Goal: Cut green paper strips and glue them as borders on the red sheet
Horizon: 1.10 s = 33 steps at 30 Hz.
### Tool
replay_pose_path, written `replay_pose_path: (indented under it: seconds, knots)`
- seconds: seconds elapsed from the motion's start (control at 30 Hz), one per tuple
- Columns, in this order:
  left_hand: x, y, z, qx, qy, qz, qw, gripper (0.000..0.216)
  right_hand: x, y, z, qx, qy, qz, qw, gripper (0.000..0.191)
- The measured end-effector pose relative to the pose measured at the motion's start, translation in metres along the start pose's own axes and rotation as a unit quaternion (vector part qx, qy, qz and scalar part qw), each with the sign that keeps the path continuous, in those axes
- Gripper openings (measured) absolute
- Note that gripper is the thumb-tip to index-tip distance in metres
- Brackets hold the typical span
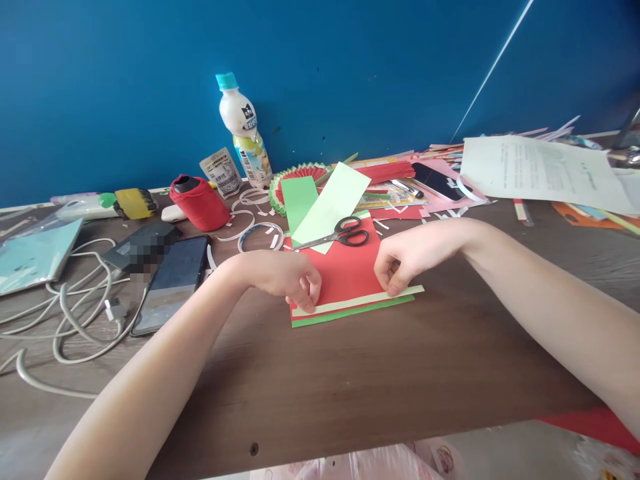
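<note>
A red sheet of paper (345, 267) lies on the table, with a green paper edge (355, 312) along its front. Across the red paper runs a narrow pale-yellow paper strip (350, 303). My left hand (287, 277) pinches the strip near its left end, fingertips down on the paper. Toward the other end, my right hand (410, 257) has its thumb and fingers closed on the strip. Black-handled scissors (345, 233) rest behind the hands, partly on a light green paper rectangle (335, 203). A darker green piece (299, 200) lies beside it.
A pleated red-and-green paper fan (300, 175), a tape roll (260, 238) and a bottle (245, 130) stand or lie behind. At left are a phone (173, 283), white cables (65, 320) and a red-wrapped object (200, 203). Right: another phone (440, 181), a printed sheet (540, 173).
</note>
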<state>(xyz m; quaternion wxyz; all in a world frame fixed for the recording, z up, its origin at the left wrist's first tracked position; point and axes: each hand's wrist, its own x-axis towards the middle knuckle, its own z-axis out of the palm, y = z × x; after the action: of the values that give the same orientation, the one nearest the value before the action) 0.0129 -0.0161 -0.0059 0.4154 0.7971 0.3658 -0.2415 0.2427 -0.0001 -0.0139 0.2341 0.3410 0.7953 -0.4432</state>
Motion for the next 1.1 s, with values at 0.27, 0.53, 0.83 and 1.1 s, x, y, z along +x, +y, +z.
replay_pose_path:
  seconds: [0.27,0.53,0.83,1.1]
  knots:
    - [0.002,0.007,0.004,0.032,0.001,-0.033,0.999,0.012,0.006,0.001,0.004,0.005,-0.014,0.006,1.0,0.029]
    - [0.001,0.01,0.006,0.05,0.004,-0.042,0.998,0.01,0.009,0.001,0.007,-0.02,-0.002,0.022,1.0,0.028]
    - [0.001,0.011,0.007,0.064,0.01,-0.048,0.997,0.011,0.009,0.0,0.008,-0.025,0.005,0.031,0.999,0.024]
    - [0.0,0.013,0.007,0.077,0.014,-0.044,0.996,0.009,0.009,-0.003,0.008,-0.024,0.006,0.038,0.999,0.023]
